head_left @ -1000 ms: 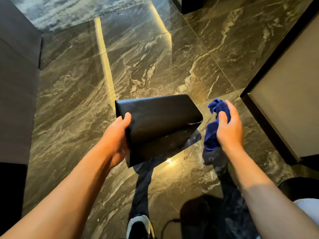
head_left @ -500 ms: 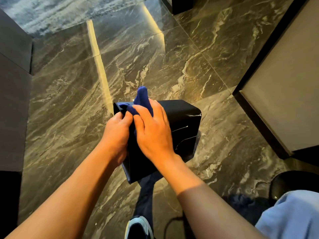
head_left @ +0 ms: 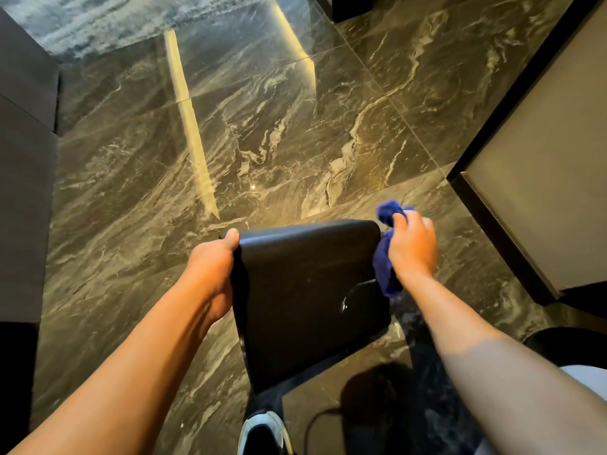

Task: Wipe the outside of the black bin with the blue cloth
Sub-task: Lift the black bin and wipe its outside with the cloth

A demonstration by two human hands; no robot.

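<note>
The black bin is held up off the marble floor in the lower middle of the head view, one flat side facing me. My left hand grips its left edge, thumb hooked over the top corner. My right hand holds the bunched blue cloth pressed against the bin's right side. Part of the cloth sticks up above my fingers, and the rest hangs below my palm. The bin's far sides are hidden.
Glossy dark marble floor stretches ahead. A beige panel with a dark base stands at the right, dark panels at the left. My shoe is under the bin. A round dark object sits at the lower right.
My right hand with the cloth has swept from the bin's left top, next to my left hand, across to the bin's right side. The bin has turned so a broad flat face is toward me.
</note>
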